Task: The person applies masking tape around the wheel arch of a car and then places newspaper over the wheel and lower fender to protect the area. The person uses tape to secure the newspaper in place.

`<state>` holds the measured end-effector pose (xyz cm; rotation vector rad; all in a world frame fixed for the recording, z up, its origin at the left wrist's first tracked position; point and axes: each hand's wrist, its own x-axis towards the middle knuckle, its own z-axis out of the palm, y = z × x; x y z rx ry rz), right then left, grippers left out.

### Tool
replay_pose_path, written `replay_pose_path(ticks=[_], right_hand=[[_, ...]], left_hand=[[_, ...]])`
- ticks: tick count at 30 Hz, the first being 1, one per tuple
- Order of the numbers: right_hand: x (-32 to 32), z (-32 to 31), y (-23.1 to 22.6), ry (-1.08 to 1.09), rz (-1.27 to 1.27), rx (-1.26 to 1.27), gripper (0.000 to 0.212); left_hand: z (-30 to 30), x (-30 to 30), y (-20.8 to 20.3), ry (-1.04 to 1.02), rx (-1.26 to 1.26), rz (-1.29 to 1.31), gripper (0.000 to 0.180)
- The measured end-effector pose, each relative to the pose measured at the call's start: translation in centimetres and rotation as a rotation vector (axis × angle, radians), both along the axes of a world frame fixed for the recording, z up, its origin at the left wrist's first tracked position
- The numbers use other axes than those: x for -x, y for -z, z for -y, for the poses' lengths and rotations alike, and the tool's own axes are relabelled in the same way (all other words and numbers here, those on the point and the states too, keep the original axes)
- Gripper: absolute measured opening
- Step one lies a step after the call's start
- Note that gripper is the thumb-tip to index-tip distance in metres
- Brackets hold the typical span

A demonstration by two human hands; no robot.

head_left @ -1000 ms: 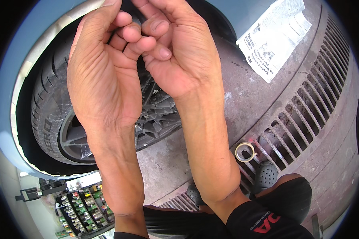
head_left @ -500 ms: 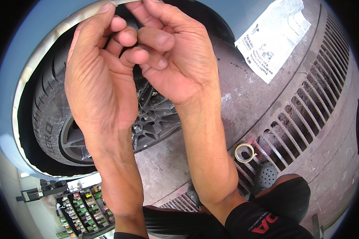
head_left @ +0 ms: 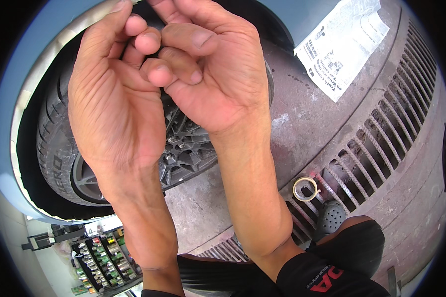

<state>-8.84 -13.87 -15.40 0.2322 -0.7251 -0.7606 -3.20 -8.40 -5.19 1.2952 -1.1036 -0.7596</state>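
Note:
Both my hands are raised at the top of the view, palms toward me, in front of a wheel arch in blue car bodywork [head_left: 37,42]. A cream masking tape strip [head_left: 29,86] runs along the arch's lip. My left hand [head_left: 119,104] is closed, its thumb lying against the strip. Close beside it, my right hand [head_left: 233,69] is closed too, with its lower fingers curled against the left fingers. The top edge cuts off the right hand's upper fingertips at the strip. Behind my hands sit a black tyre [head_left: 52,143] and a dark spoked wheel [head_left: 183,148].
A newspaper sheet [head_left: 344,49] hangs from the bodywork at upper right. On the floor, a masking tape roll [head_left: 296,190] lies by a barred drain grate [head_left: 366,148], near my grey shoe [head_left: 332,219]. A rack of small containers [head_left: 106,262] stands at lower left.
My hands have shifted slightly left, and the left wrist has moved left with them. The right lower fingers curl further over the left fingertips.

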Motion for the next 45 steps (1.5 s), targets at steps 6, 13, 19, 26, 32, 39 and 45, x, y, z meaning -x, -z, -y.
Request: replay_pose_path(ticks=[6,13,19,26,32,39,45], right_hand=[[1.3,-0.7,-0.7,-0.001,0.09,-0.012,0.048],[-1.3,-0.2,-0.1,0.118,0.207,0.058,0.056],[-1.0,-0.6,-0.3,0.043,0.247,-0.027,0.059],[0.4,-1.3,-1.3,-0.039,0.033,-0.152,0.067],[-0.2,-0.7,-0.3,0.024,0.164,-0.053,0.065],[-1.2,-0.5,0.6,0.23,0.014,-0.052,0.046],[-1.1,-0.4,0.4,0.182,0.127,-0.086,0.051]], left_hand=[[-0.2,-0.3,-0.1,0.025,0.005,0.01,0.013],[-0.3,0.4,-0.3,-0.004,0.03,-0.001,0.014],[-0.2,-0.5,0.0,0.023,0.027,0.05,0.016],[-0.1,-0.3,0.0,-0.087,-0.083,0.027,0.017],[-0.6,-1.0,0.0,0.071,0.018,-0.031,0.021],[-0.9,-0.2,1.1,0.16,0.079,-0.049,0.024],[-0.6,0.0,1.7,0.078,0.104,0.013,0.023]])
